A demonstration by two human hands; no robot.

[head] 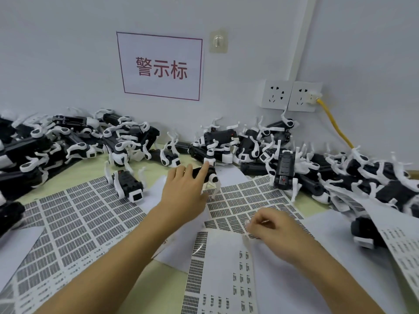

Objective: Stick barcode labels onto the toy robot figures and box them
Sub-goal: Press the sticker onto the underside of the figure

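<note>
The left hand [183, 189] wraps a toy robot figure [207, 174] at mid-table while the right hand [269, 225] pinches a label off the near label sheet [226, 257], which next wants pressing onto that figure.

Place: I see a small toy packing workroom.
Clues: heaps of toy robot dogs [328, 168], barcode sticker sheets [74, 218] on the table [90, 165], a red-bordered wall sign [161, 66].
</note>
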